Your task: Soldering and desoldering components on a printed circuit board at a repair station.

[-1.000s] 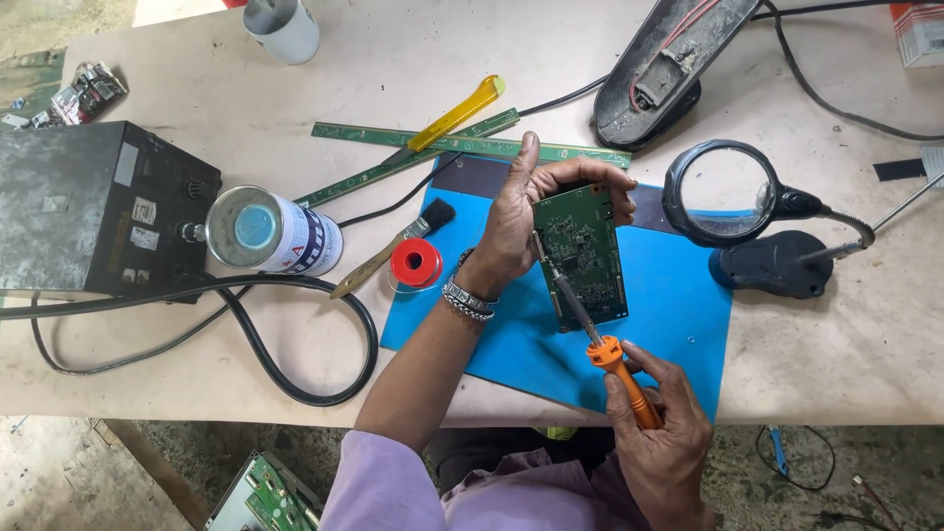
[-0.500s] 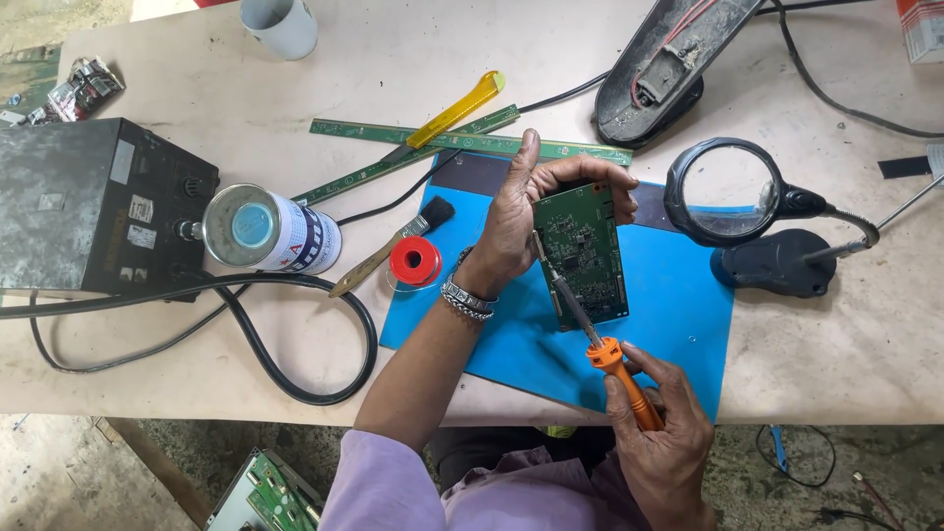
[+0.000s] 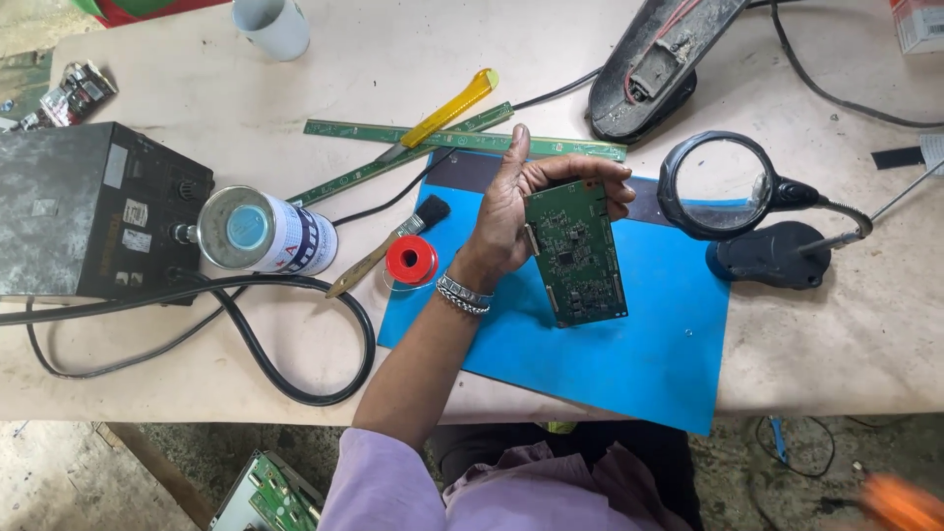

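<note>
The tabletop [image 3: 865,334] is pale, scuffed and stained, and below its near edge a rough, dirty concrete floor [image 3: 88,482] shows. A blue mat [image 3: 639,364] lies near the front edge, its far end topped by a dark strip. Around it are a grey metal box [image 3: 88,211] at the left with a thick black cable [image 3: 324,383] looping away from it, a tin can [image 3: 265,233] lying on its side, a small red spool [image 3: 410,261], a brush [image 3: 388,246], a yellow-handled knife [image 3: 442,116] resting across two long narrow green strips [image 3: 462,141], a white cup [image 3: 273,25] at the far edge, a dark oblong housing [image 3: 659,64] with wires inside, and a magnifying glass [image 3: 718,187] on a black base at the right. The left hand [image 3: 511,211] is raised over the mat with its fingers [image 3: 580,175] curled around the top and left edge of a green circuit board [image 3: 575,251], holding it firmly. The board is a narrow rectangle, held lengthwise just above the mat and tilted a little, its face covered with small dark chips and fine tracks, and a row of contacts runs along its right edge. The right hand is not visible; only an orange blur [image 3: 900,501] shows at the bottom right corner.
</note>
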